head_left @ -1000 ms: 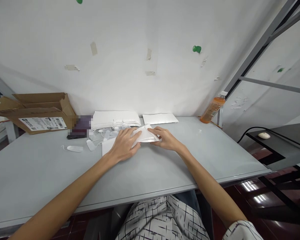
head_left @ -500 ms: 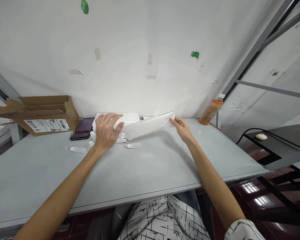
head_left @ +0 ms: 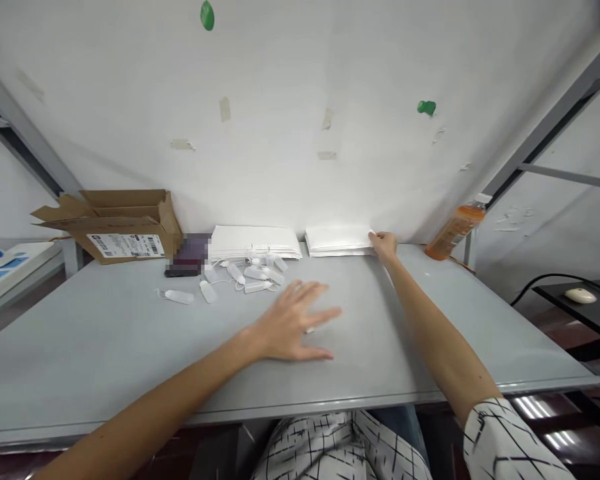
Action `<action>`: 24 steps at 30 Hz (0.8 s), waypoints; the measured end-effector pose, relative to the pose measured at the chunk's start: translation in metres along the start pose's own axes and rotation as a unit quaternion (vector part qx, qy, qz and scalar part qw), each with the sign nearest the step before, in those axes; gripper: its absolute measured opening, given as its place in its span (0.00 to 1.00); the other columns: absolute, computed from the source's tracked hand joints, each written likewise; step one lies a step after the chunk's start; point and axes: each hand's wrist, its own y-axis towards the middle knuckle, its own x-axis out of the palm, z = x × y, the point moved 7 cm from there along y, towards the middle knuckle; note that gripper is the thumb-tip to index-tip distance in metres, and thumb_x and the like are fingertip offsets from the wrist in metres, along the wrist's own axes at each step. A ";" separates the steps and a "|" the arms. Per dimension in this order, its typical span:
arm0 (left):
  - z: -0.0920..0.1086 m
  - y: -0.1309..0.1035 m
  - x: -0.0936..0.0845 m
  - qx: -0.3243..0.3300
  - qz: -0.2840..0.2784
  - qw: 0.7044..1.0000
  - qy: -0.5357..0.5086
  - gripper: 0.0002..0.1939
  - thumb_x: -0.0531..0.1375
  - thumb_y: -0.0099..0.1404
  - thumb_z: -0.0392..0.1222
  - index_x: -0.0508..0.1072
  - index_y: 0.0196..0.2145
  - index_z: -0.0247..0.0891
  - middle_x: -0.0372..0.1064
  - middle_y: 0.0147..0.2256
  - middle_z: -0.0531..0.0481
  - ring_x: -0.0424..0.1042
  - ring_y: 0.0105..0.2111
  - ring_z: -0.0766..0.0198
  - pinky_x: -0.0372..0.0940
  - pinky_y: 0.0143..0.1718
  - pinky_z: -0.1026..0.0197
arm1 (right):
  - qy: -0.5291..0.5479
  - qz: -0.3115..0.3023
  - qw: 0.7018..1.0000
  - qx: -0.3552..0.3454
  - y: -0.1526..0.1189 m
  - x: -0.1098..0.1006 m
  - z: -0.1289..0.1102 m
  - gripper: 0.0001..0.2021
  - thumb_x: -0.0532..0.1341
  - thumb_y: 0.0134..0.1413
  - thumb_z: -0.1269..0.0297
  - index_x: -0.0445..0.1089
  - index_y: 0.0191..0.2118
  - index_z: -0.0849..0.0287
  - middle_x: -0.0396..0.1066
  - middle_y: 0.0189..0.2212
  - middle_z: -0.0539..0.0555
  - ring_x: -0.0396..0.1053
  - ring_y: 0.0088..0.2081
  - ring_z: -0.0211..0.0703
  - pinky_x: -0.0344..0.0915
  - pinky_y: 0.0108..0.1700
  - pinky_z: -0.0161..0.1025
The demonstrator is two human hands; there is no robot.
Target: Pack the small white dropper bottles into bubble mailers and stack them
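Note:
My right hand (head_left: pixel 384 245) pinches the right end of a flat white sleeve, which lies on the right stack of white sleeves (head_left: pixel 337 241) against the wall. Over the front middle of the table, my left hand (head_left: pixel 293 323) is open with fingers spread, slightly blurred. A tiny white piece (head_left: pixel 310 330) shows beside its fingers; whether they touch it I cannot tell. Left of centre stands another stack of flat white sleeves (head_left: pixel 253 240). Several small translucent white tags with thin loops (head_left: pixel 256 272) are scattered before it, and one lone tag (head_left: pixel 179 297) lies farther left.
An open cardboard box (head_left: pixel 130 227) with a label is at the back left, beside a dark, partly blurred phone-like object (head_left: pixel 187 257). An orange drink bottle (head_left: pixel 457 227) stands at the back right. A white mouse (head_left: pixel 580 295) rests on a separate black surface.
My right hand has brought the white sleeve down onto the right stack. My left hand has moved right and towards me, uncovering the tags and the left stack. The view has shifted left.

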 end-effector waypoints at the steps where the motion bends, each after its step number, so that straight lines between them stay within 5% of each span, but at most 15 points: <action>1: 0.011 0.000 0.009 0.029 -0.020 0.999 0.005 0.30 0.57 0.65 0.62 0.66 0.60 0.46 0.55 0.63 0.36 0.56 0.62 0.42 0.53 0.60 0.36 | -0.027 0.007 1.000 0.002 0.001 0.004 0.001 0.12 0.59 0.53 0.59 0.70 0.26 0.62 0.67 0.22 0.57 0.67 0.32 0.48 0.63 0.37 0.43; 4: 0.019 0.000 0.023 0.044 -0.033 0.998 0.024 0.18 0.53 0.72 0.47 0.68 0.57 0.43 0.58 0.62 0.36 0.58 0.62 0.46 0.55 0.60 0.39 | -0.088 0.020 0.996 0.002 0.001 0.009 0.004 0.12 0.58 0.54 0.59 0.74 0.30 0.63 0.73 0.32 0.66 0.69 0.41 0.56 0.61 0.44 0.47; 7: 0.004 0.001 0.019 0.018 -0.010 0.999 0.032 0.18 0.54 0.71 0.40 0.68 0.57 0.40 0.62 0.57 0.35 0.62 0.57 0.48 0.57 0.59 0.41 | -0.151 -0.002 0.988 -0.020 0.002 0.012 0.004 0.16 0.58 0.57 0.56 0.76 0.34 0.64 0.74 0.36 0.69 0.70 0.44 0.58 0.60 0.44 0.46; 13: -0.023 -0.001 0.014 -0.038 0.007 0.999 0.025 0.13 0.57 0.69 0.42 0.72 0.50 0.38 0.65 0.52 0.36 0.64 0.54 0.49 0.61 0.55 0.44 | -0.257 -0.010 0.965 -0.049 -0.005 0.015 0.002 0.21 0.55 0.60 0.54 0.77 0.40 0.66 0.74 0.37 0.70 0.71 0.41 0.58 0.61 0.42 0.46; 20: -0.022 -0.002 0.018 -0.033 0.002 0.999 0.029 0.14 0.54 0.71 0.43 0.72 0.49 0.36 0.64 0.52 0.35 0.63 0.53 0.49 0.62 0.54 0.45 | -0.245 0.071 0.965 -0.055 -0.021 0.001 -0.008 0.25 0.50 0.65 0.51 0.76 0.47 0.67 0.71 0.42 0.71 0.70 0.43 0.59 0.62 0.44 0.50; 24: -0.022 -0.002 0.017 -0.035 0.004 0.999 0.027 0.14 0.55 0.70 0.43 0.72 0.49 0.36 0.64 0.52 0.35 0.63 0.53 0.49 0.62 0.54 0.45 | -0.229 0.095 0.961 -0.120 -0.033 -0.003 -0.019 0.26 0.49 0.65 0.51 0.69 0.56 0.64 0.66 0.49 0.70 0.66 0.49 0.60 0.61 0.46 0.49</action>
